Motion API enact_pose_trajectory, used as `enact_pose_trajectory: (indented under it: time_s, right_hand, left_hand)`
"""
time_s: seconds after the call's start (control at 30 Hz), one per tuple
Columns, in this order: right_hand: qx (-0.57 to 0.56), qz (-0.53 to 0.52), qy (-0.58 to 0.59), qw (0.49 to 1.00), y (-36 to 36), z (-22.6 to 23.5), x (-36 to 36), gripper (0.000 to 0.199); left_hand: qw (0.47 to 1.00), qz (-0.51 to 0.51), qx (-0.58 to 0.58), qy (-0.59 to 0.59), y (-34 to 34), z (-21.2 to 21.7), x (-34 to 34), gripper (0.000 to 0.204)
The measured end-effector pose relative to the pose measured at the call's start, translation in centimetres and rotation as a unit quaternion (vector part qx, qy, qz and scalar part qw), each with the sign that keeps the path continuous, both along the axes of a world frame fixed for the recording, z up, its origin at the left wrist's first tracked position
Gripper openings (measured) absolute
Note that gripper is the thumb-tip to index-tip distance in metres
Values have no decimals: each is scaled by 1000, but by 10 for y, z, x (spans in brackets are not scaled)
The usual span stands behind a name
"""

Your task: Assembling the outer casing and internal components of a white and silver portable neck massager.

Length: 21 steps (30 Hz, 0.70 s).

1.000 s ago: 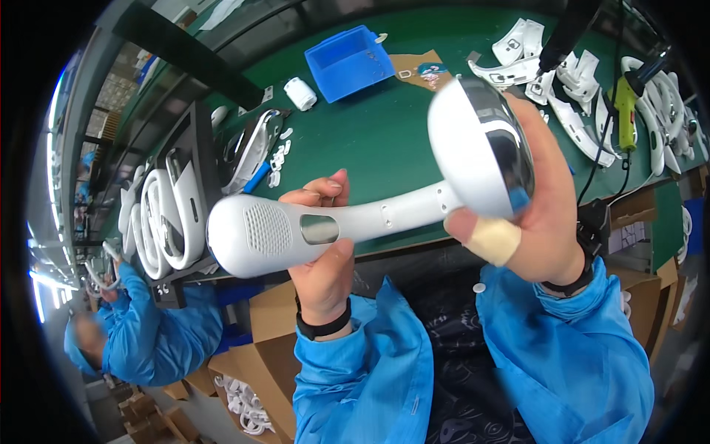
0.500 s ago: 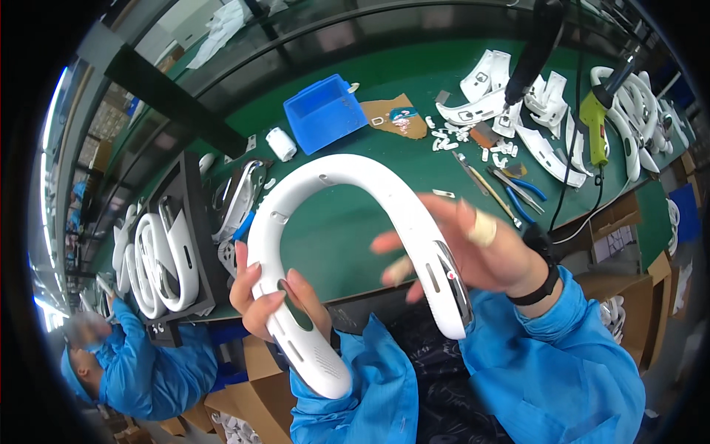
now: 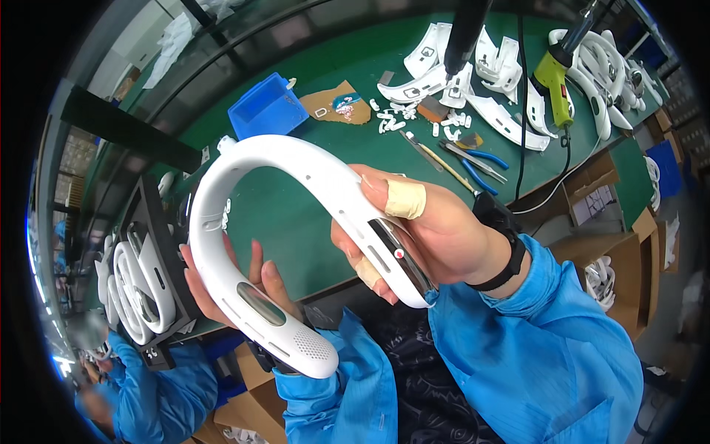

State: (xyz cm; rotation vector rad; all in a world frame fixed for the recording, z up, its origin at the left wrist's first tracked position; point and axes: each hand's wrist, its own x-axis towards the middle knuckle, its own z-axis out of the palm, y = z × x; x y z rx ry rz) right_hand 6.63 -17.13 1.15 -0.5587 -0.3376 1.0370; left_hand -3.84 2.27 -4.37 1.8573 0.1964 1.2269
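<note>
A white U-shaped neck fan (image 3: 277,152) hangs above the bench, its curve pointing away from me and its two ends toward me. My right hand (image 3: 452,233) grips its right arm, thumb on top and fingers curled underneath, with tape wrapped on the thumb and a finger. Behind the left arm of the fan is my left hand (image 3: 275,287), its fingers stretched apart on both sides of the arm. The fan hides its palm, so whether it touches there I cannot tell. A glossy dark oval panel and a perforated patch show on the left arm.
On the green bench (image 3: 303,214) are a blue bin (image 3: 266,107), cardboard (image 3: 336,103), white shell pieces (image 3: 421,85), small white parts, pliers (image 3: 477,159) and a yellow-green electric screwdriver (image 3: 553,81). A dark tray (image 3: 185,274) holds more neck fans. A person (image 3: 159,385) sits at left.
My right hand has closed on the right arm of the neck fan. My left fingers have loosened and spread behind the left arm. The fan has shifted left and tilted.
</note>
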Motion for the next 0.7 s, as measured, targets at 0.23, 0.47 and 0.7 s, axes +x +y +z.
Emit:
enact_pose_trajectory:
  time_s: [0.23, 0.47, 0.7]
  right_hand:
    - [-19, -25, -28, 999, 3, 6, -4, 48]
    - [-23, -27, -55, 998, 3, 7, -8, 53]
    - [-47, -25, -58, 997, 6, 14, -12, 55]
  left_hand:
    - [987, -103, -123, 23, -6, -3, -4, 74]
    - [996, -55, -74, 21, -4, -5, -3, 75]
    - [997, -36, -63, 37, -4, -12, -7, 74]
